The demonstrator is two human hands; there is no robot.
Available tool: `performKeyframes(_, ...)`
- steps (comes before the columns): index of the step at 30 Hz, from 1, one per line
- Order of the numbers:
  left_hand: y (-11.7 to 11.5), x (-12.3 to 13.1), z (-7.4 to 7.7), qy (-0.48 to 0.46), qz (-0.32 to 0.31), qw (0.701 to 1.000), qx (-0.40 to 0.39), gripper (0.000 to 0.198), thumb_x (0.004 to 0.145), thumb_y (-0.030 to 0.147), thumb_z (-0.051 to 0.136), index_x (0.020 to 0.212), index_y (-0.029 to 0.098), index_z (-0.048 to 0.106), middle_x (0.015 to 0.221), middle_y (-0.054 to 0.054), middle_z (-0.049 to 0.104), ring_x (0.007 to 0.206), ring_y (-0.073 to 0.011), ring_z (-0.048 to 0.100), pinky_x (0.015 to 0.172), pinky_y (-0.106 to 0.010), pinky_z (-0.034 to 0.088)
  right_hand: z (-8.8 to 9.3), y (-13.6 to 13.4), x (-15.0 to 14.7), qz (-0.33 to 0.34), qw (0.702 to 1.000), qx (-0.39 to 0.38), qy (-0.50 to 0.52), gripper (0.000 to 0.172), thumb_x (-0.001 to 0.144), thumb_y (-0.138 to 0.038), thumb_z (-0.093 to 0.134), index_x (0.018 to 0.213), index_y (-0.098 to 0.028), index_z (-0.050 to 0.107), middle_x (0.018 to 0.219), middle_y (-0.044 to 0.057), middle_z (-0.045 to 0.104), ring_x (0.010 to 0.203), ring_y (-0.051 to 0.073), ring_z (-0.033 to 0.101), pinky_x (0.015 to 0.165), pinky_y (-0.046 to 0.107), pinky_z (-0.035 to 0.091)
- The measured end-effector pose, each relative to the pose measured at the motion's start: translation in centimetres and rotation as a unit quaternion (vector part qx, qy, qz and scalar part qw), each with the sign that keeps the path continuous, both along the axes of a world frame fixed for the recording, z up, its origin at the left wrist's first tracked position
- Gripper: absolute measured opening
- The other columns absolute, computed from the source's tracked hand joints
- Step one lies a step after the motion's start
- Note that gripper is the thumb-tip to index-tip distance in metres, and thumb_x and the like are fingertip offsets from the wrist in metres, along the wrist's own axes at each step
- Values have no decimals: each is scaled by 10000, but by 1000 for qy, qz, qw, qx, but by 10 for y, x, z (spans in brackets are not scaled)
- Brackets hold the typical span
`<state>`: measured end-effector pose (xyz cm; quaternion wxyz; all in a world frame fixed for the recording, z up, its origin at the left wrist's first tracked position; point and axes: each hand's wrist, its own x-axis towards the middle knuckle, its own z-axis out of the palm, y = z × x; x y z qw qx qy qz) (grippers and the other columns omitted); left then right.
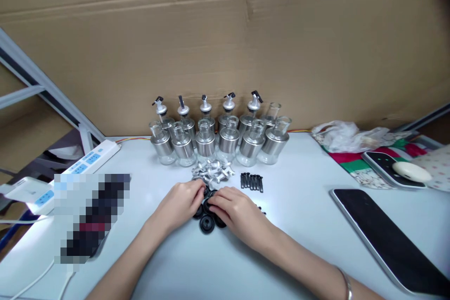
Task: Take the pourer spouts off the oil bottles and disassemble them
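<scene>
Both hands are at a small cluster of round black stoppers [207, 224] on the table. My left hand [184, 201] has its fingers curled down onto a stopper at the cluster's upper left. My right hand [239, 211] bends over the right side, fingertips on another stopper; the fingers partly cover it. Just beyond lies a heap of silver pourer spouts [213, 171]. To its right, several small black flip caps [251, 182] lie in a row. Behind stand two rows of glass bottles with steel bands [206, 146]; several back ones carry silver pourer tops [206, 103].
A white power strip [93, 155] and a blurred-out dark object [96, 218] lie on the left. On the right are a long black-faced device [383, 239], a smaller one [383, 167] with a white oval object [412, 171], and a plastic bag [351, 137]. Cardboard [197, 47] rises behind.
</scene>
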<state>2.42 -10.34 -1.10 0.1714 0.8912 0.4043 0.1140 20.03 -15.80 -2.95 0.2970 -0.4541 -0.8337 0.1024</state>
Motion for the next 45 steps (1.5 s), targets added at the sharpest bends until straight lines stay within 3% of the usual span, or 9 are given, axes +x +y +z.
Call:
performKeyframes(4,-2,1,-4,-14,8,1000,9,201,923,193,365,836,206,547,711,-9,648,635,-170,629,589,-230,420,10,-2,2,22,999,13,37,110,836,-151,604,928,-186,654,873,52,684,801,194,629,732,347,520)
performKeyframes(8,-2,1,-5,-34,42,998,36,199,917,194,368,878,207,562,758,-23,686,671,-187,655,608,-246,432,43,9,15,0,983,122,135,265,890,-93,482,1115,-199,574,922,66,676,851,179,626,730,325,534)
performKeyframes(14,-2,1,-6,-76,72,991,84,227,917,203,350,888,196,576,695,-10,675,578,-157,619,577,-240,426,97,72,60,-227,918,252,208,246,874,-137,481,1091,-160,595,990,114,659,901,205,631,823,389,523)
performKeyframes(16,-3,2,-6,-89,65,989,101,228,916,202,352,884,193,577,683,-6,668,570,-150,614,572,-235,429,105,96,76,-286,895,252,231,264,840,-151,510,1087,-139,601,1018,132,655,928,224,634,842,408,520)
performKeyframes(20,-5,3,-7,-106,47,984,132,230,915,189,352,866,195,577,644,6,649,531,-135,597,543,-224,425,107,135,94,-355,900,167,189,337,818,-192,522,1126,-81,601,1062,183,660,973,271,632,884,453,484)
performKeyframes(29,-5,8,-9,-129,12,976,174,234,920,173,344,859,180,570,608,9,623,493,-121,574,525,-217,428,102,158,94,-346,927,80,120,199,800,-156,528,678,-119,680,701,156,693,685,266,633,639,362,426)
performKeyframes(33,-8,21,11,-175,-29,958,225,181,906,137,388,876,174,563,630,8,628,494,-113,561,538,-221,433,115,148,92,-331,932,94,111,188,832,-154,517,728,-130,672,752,134,702,686,229,613,627,319,391)
performKeyframes(38,-5,51,63,-250,-98,917,296,148,860,88,425,854,172,546,612,12,576,515,-110,521,505,-221,413,142,116,83,-310,925,168,142,171,884,-179,508,832,-139,666,800,76,689,713,178,597,658,284,401)
performKeyframes(45,14,91,105,-347,-21,882,318,341,836,174,545,1165,163,456,1097,-99,563,1021,-202,547,850,-361,507,173,49,70,-169,870,321,333,108,888,-189,543,870,-214,646,863,17,674,822,167,624,715,306,462)
